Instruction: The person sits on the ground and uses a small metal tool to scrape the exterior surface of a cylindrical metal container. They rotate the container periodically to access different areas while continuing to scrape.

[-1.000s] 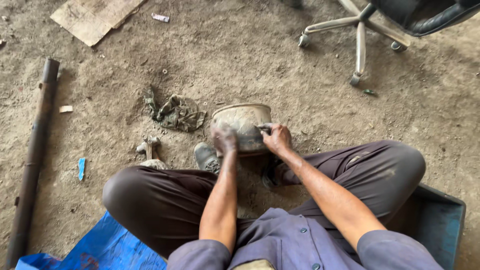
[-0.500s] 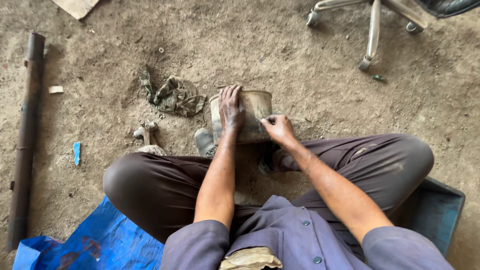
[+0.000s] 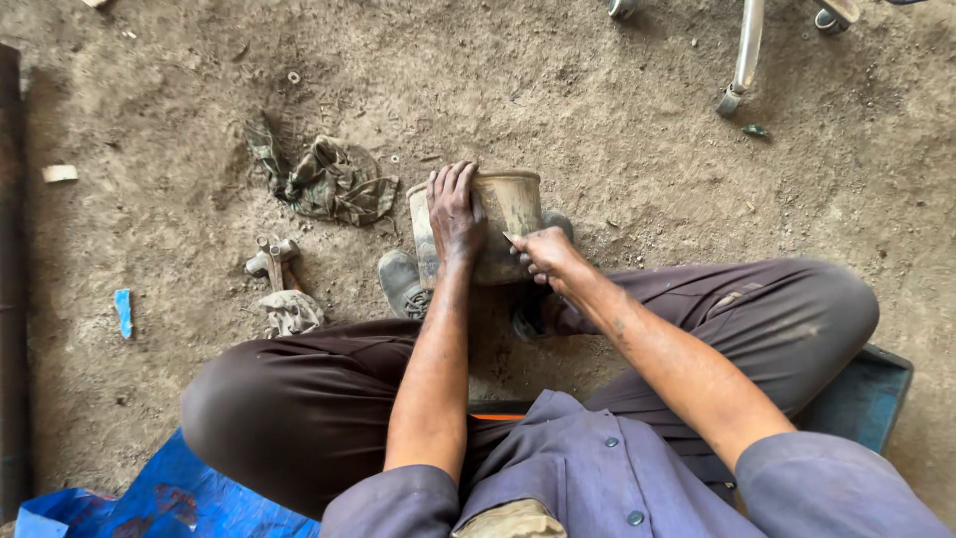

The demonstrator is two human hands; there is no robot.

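Scraping of a grimy metal cylinder (image 3: 503,224) at frame centre, apparently unfinished.
It is clamped under the left hand (image 3: 455,211); right hand (image 3: 543,254) fingers are pinched on a small blade, perhaps.

Bare dirt floor (image 3: 617,120) lay open beyond the dirty metal cylinder (image 3: 513,204), giving free passage ahead as far as the chair legs (image 3: 745,55) at the top right. To the left, a crumpled rag (image 3: 334,181) and a small metal tool (image 3: 274,261) with a second rag (image 3: 291,312) just beside it cluttered the approach. The person's crossed legs (image 3: 299,399) and shoes (image 3: 401,284) hemmed the cylinder in from below. A dark pipe (image 3: 10,249) ran along the far left edge.
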